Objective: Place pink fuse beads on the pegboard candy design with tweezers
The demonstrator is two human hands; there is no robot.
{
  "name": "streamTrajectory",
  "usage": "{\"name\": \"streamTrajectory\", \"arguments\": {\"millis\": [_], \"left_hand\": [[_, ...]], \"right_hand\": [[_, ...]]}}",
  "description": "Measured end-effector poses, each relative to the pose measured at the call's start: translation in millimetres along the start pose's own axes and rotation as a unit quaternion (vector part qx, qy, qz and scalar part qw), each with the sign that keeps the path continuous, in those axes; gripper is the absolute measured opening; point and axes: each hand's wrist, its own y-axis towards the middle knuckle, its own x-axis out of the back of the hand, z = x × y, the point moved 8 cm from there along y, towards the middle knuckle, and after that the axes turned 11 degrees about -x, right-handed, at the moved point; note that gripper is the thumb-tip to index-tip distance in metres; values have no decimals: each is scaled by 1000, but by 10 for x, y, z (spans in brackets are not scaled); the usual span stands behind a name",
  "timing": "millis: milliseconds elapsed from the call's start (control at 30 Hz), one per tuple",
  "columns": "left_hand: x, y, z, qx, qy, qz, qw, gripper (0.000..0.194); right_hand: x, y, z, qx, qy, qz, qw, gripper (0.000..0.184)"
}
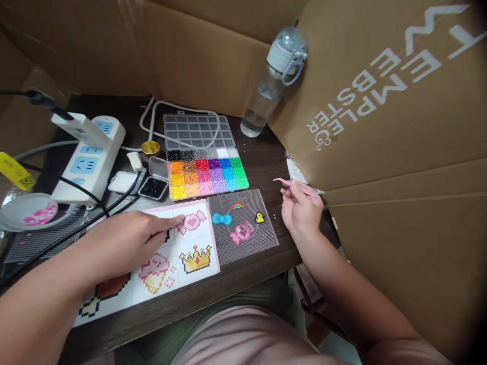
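My left hand (133,243) lies over a printed pattern sheet (201,238). Its index finger is stretched out onto the left wing of a pink candy picture (191,222), and the other fingers are curled with nothing seen in them. A crown picture (195,258) and an ice cream picture (155,271) show below. Pink tweezers (299,187) are held in my right hand (304,210), their bent tip pointing left above the table. Between the hands lies a clear pegboard (262,243) bearing a pink bead candy (242,232), a blue bow (221,218), a rainbow (238,206) and a yellow duck (259,217).
Behind the sheet stands an open bead box (207,175) with many colours. Small cases of black beads (152,188) and white beads (122,181) sit left of it. Cables, a power strip (89,162), a dish with pink beads (28,213), a water bottle (266,94) and cardboard walls (380,167) surround them.
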Motion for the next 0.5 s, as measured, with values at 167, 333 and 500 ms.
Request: {"name": "streamTrajectory", "arguments": {"millis": [167,333,500], "left_hand": [[-22,-15,-59,-22,50,32,998,51],[-4,-33,-48,-24,44,18,999,48],[-20,-40,-47,-44,63,11,997,48]], "right_hand": [[-18,-22,44,-1,-9,-1,1000,25],[-55,-66,63,1,-10,10,1000,27],[0,-39,0,-19,-7,-7,1000,25]]}}
